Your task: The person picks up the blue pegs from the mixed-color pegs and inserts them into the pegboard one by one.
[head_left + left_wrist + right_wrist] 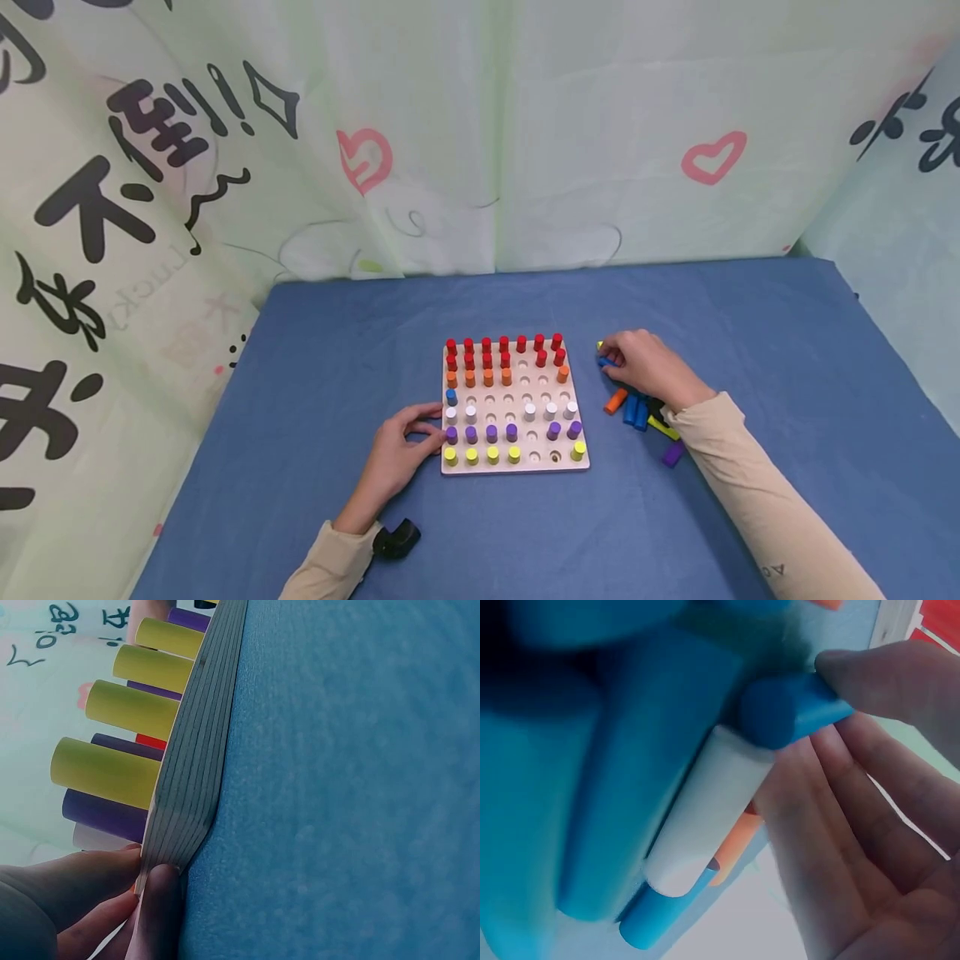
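Observation:
A square wooden pegboard (517,468) lies on the table, with upright pegs in rows of red, orange, white, purple and yellow. One blue peg (452,397) stands at the left end of its row; bare holes show mainly in the middle and right columns. At the board's left edge, my left hand (401,450) holds the rim, thumb (159,907) against its layered side. To the right of the board, my right hand (648,362) pinches a loose blue peg (802,712) between thumb and fingers, over a pile of pegs. A white peg (709,814) lies close below it.
Loose pegs lie under and beside my right forearm: orange (616,400), blue (636,412), yellow (663,428) and purple (672,454). A blue cloth (337,350) covers the table. Printed curtains (525,167) hang behind and at both sides.

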A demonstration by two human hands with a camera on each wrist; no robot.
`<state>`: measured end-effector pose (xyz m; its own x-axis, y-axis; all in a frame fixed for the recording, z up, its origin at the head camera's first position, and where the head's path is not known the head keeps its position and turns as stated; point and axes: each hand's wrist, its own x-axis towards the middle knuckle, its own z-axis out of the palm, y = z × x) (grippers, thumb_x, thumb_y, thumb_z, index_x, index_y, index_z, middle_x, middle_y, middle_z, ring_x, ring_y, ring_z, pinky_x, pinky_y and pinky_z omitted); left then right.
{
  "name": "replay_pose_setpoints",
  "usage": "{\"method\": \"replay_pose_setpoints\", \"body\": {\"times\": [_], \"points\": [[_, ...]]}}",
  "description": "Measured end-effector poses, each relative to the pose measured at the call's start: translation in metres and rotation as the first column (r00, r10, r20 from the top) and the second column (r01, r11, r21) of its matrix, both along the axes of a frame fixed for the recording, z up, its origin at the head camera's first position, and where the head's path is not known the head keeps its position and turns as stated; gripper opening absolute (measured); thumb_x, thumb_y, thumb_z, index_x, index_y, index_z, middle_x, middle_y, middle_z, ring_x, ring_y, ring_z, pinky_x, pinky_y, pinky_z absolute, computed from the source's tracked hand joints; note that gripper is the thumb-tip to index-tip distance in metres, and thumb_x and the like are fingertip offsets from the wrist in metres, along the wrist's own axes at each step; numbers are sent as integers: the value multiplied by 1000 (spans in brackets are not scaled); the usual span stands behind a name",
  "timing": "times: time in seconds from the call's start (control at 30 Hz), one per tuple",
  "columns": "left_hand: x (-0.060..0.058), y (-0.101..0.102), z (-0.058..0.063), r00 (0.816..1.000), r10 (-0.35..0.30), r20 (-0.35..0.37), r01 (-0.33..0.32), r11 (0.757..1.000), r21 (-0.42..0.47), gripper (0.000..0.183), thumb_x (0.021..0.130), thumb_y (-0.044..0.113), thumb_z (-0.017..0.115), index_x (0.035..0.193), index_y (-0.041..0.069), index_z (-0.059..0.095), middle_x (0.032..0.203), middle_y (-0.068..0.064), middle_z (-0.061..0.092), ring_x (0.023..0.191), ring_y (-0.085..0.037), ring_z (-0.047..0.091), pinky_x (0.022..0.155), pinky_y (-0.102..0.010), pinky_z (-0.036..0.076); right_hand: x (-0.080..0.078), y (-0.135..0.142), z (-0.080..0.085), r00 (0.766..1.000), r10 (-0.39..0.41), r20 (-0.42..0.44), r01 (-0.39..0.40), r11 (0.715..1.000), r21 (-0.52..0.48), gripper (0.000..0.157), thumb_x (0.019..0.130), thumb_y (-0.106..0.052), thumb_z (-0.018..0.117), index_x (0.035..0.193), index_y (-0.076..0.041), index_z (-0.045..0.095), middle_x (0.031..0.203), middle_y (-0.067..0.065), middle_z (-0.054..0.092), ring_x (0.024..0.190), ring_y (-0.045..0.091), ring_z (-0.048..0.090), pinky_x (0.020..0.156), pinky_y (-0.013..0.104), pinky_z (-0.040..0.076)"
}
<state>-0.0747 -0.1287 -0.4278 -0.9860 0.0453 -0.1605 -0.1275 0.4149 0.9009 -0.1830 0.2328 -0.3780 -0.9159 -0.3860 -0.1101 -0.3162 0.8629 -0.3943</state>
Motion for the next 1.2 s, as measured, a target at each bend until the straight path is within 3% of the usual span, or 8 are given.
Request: {"method": "replay_pose_setpoints", "body": {"times": [0.47,0.9,1.2], "points": [[1,0,2,1000,-15,-10,15,1000,0,38,91,9,72,128,5,64,111,-12,68,80,-16,70,70,-26,59,8,-2,7,997,-19,-73,16,999,-44,20,88,-5,73,108,2,72,102,16,72,89,28,68,83,47,56],[1,0,2,1000,-13,-10,13,1000,-17,38,90,10,73,127,6,64,102,-9,70,82,-15,70,70,-26,58,12,-9,12,996,-25,-82,15,992,-124,17,88,-2,71,105,2,72,100,17,72,87,27,69,80,44,57],[1,-1,1,1000,-12,-12,12,1000,-13,38,90,11,73,127,6,64,106,-9,69,83,-15,69,69,-25,58,16,-15,14,996,-36,-80,23,988,-154,18,89,0,71,106,3,71,101,18,72,90,30,70,81,46,57]]}}
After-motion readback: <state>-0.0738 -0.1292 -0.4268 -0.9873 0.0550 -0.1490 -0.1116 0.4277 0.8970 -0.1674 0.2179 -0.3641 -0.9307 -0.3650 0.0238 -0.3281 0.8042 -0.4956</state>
